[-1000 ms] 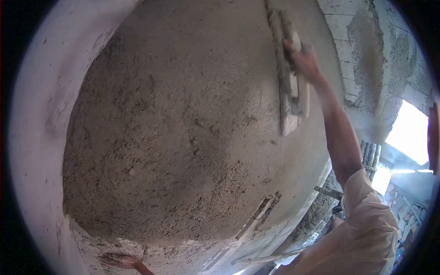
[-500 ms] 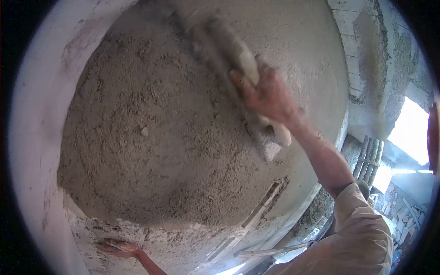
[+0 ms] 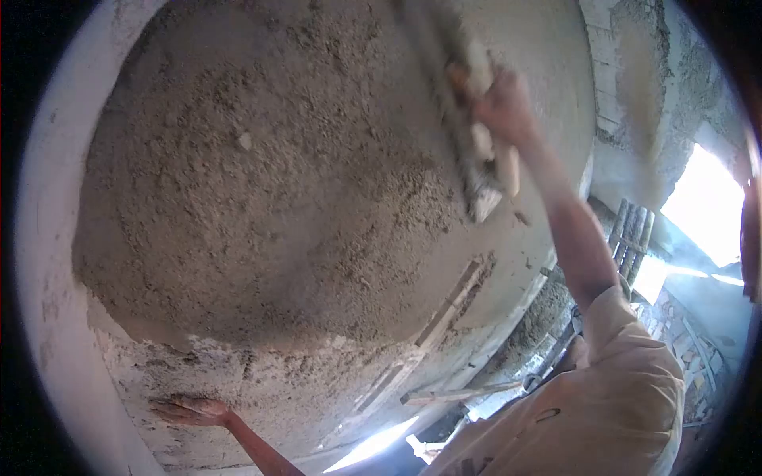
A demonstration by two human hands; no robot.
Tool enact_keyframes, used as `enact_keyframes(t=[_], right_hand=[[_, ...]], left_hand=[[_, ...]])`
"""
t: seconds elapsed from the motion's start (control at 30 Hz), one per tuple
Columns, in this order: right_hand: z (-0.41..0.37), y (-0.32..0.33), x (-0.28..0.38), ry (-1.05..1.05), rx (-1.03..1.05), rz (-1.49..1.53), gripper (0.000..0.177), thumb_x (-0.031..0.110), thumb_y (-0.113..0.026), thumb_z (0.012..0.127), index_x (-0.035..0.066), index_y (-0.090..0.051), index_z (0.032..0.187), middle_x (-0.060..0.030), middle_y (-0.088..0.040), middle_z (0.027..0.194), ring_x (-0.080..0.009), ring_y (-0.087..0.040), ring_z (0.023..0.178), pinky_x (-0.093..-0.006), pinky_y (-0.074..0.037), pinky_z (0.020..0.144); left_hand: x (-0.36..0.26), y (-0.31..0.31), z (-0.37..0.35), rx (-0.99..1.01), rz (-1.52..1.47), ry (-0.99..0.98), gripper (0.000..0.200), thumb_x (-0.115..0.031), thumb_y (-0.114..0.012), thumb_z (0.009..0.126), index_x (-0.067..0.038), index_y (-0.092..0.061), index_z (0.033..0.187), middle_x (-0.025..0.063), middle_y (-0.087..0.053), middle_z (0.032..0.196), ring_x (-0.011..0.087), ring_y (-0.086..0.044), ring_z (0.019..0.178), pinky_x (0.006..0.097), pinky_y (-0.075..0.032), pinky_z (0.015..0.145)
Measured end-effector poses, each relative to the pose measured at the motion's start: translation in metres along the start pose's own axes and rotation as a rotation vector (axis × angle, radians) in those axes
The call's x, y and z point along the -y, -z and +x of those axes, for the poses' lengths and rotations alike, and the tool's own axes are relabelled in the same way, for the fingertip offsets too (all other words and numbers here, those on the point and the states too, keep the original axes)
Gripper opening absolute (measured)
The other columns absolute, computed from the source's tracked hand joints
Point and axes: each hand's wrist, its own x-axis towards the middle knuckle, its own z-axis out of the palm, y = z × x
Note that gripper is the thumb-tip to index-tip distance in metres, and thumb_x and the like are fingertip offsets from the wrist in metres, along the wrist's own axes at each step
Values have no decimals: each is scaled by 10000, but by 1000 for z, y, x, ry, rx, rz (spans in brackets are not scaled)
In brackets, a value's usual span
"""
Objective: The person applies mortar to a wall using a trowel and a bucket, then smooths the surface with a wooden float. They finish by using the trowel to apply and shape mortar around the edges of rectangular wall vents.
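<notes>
My right hand [image 3: 504,103] is closed round the handle of a long plastering float [image 3: 482,194], slightly blurred by motion. The float lies at a slant along the wet plaster [image 3: 262,206], its lower end crusted with mortar and its upper end leaving the top of the view. Left of the float the plaster is rough and crumbly; to the right it looks smoother. At lower left, my left hand [image 3: 194,411] rests with fingers stretched out against the bare, mortar-specked strip of wall [image 3: 262,381] below the plaster edge.
A pale wall edge [image 3: 55,222] curves down the left side. A slotted batten-like strip [image 3: 448,301] sits in the wall low down. Right of the wall are bundled poles [image 3: 631,238], a wooden pole [image 3: 460,393], rubble [image 3: 690,349] and a bright opening [image 3: 706,206].
My right hand has moved the float up and to the right across the plaster. My left hand remains stretched out at the wall. The view has shifted slightly.
</notes>
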Motion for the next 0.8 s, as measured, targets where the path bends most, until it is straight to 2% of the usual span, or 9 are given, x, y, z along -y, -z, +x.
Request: enact_keyframes(t=[0.1,0.17,0.33,0.43,0.5,0.57,0.7,0.73,0.8], right_hand=[[-76,-28,-9,408,-72,-445,590,434,-692,963,40,-570,1385,-234,-750,987,-384,-746,928,-471,-596,810],[-105,-15,-5,35,271,-112,605,417,-682,963,50,-534,1421,-232,-749,976,-397,-738,949,-482,-591,811],[-27,18,-137,-148,-168,-72,593,537,-746,919,-28,-726,1098,-156,-766,869,-235,-742,770,-418,-585,698],[-12,37,-194,-332,-126,107,631,576,-748,915,-22,-729,1115,-83,-743,847,-160,-696,719,-358,-576,649],[-30,19,-193,-312,-174,137,639,577,-744,917,-29,-727,1120,-79,-740,840,-154,-693,723,-351,-575,652],[-99,-16,-122,-281,-110,114,536,529,-736,953,8,-732,1084,-70,-736,816,-149,-682,670,-334,-541,564],[-230,-82,-49,-231,33,-321,646,448,-731,949,-9,-579,1379,-222,-720,1212,-354,-684,1128,-495,-486,1006],[-235,-68,-18,-480,292,-44,703,447,-732,942,-1,-531,1445,-254,-684,1306,-386,-653,1202,-515,-446,1059],[-252,-97,-96,-202,32,-396,698,451,-739,934,1,-549,1433,-250,-716,1230,-372,-694,1112,-497,-500,982]], left_hand=[[2,1,2,21,-12,55,784,-597,-125,1094,-67,-266,1655,182,-263,1700,368,-244,1569,537,-194,1271],[-10,14,6,-8,-74,-1,779,-584,-129,1095,-61,-257,1657,186,-266,1700,382,-241,1567,542,-210,1256],[22,8,-6,52,-47,-43,740,-569,-128,1107,-98,-258,1662,145,-208,1728,367,-207,1582,543,-186,1271],[25,3,-7,54,-12,-25,730,-566,-127,1109,-112,-245,1668,144,-219,1725,362,-205,1584,547,-212,1260],[32,-5,-11,66,45,-139,728,-573,-116,1108,-126,-229,1672,142,-222,1723,348,-193,1589,542,-206,1266],[23,8,-3,50,42,-196,733,-581,-118,1107,-127,-219,1674,144,-224,1721,341,-190,1591,524,-211,1270],[5,12,-2,63,-87,-126,795,-629,-127,1084,-101,-266,1661,141,-275,1708,373,-253,1563,540,-253,1247],[20,-4,-10,20,-58,-161,761,-604,-131,1096,-113,-257,1664,135,-256,1715,356,-245,1571,521,-263,1252],[37,6,-5,-26,-68,-208,759,-605,-146,1097,-114,-257,1664,141,-246,1717,349,-235,1576,519,-266,1249]])
